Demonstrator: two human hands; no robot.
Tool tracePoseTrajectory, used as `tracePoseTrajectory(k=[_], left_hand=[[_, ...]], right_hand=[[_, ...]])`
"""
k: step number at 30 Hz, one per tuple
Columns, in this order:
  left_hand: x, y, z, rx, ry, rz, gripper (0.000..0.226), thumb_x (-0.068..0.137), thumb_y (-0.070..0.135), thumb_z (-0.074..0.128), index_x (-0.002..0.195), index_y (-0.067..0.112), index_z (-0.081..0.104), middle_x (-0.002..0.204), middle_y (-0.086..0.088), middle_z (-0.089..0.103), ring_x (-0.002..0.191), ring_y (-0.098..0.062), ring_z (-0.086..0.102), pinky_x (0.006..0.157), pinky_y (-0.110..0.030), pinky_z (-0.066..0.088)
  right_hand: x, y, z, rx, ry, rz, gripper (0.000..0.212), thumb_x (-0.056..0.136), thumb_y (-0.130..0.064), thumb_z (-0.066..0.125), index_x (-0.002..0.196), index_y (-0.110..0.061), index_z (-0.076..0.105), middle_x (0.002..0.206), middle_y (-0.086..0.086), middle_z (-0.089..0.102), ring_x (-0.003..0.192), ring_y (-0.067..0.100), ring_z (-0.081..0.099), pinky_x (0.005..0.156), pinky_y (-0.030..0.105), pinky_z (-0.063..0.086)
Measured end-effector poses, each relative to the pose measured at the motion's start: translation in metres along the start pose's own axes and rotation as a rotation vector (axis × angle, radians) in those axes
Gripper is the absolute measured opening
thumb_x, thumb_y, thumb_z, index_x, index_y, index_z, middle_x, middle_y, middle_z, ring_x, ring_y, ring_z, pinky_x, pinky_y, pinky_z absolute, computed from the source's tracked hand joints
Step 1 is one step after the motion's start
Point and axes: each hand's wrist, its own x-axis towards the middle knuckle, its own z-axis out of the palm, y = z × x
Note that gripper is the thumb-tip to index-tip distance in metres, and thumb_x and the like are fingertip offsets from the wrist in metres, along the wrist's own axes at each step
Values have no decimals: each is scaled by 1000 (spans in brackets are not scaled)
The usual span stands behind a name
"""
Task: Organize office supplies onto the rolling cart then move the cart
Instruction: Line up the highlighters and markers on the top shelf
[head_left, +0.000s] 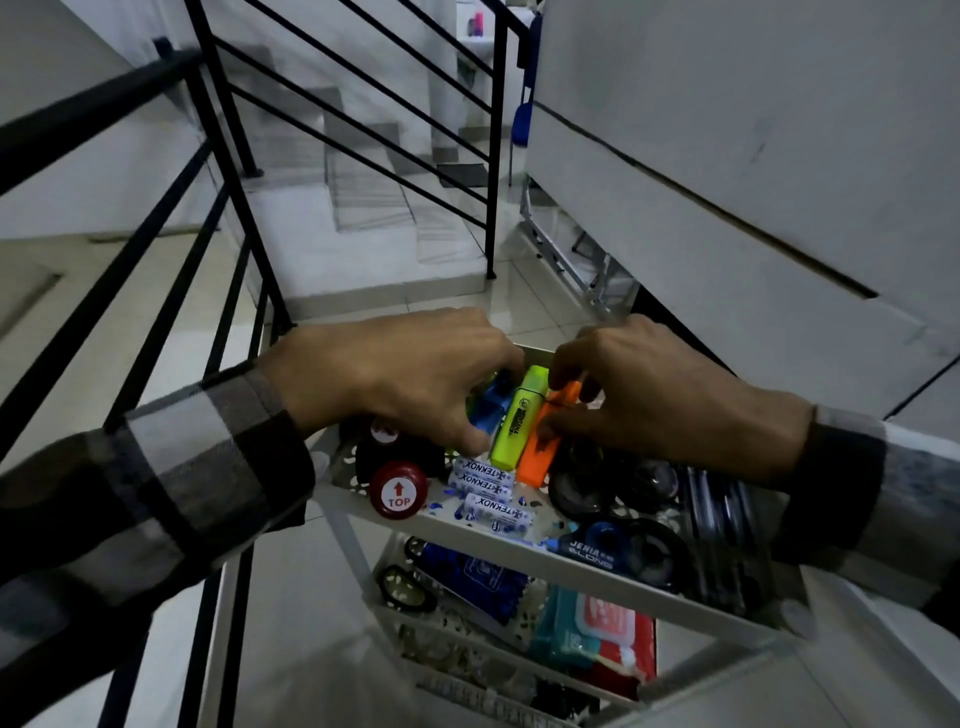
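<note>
Left hand (410, 374): grip closed on a blue plastic highlighter (491, 408), lining it up.
Right hand (649, 384): grip pinching an orange plastic highlighter (540, 452), likely squaring the row.
Between grips: yellow plastic highlighter (517, 421).
Below grips: white perforated rolling cart (467, 532), top tray.

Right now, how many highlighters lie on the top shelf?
3, side by side: blue highlighter under the left hand, yellow highlighter in the middle, orange highlighter under the right hand. Hands may hide more.
</note>
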Motion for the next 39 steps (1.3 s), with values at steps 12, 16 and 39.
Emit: tracePoseTrajectory(k=[12,16,39], left_hand=[[10,-14,-19,-153,281,-16,23,105,27,52,123,24,64,88,22,51,78,9,48,67,-14,33],[31,-23,-14,-215,240,-35,16,105,24,56,120,24,60,93,18,50,79,2,49,71,-24,36],[5,-8,8,-180,5,-90,76,66,63,88,128,32,59,101,22,43,90,-5,52,71,-22,39]], right_hand=[[-2,-5,-6,152,-144,-5,89,60,-82,63,124,-20,67,113,-3,74,94,11,72,79,29,63],[-5,-8,-6,128,-132,-10,82,64,-70,76,128,-20,63,115,-2,72,95,14,71,79,28,62],[-14,-13,3,50,-108,58,62,80,-66,69,128,-29,60,113,-2,58,90,9,57,74,21,52]])
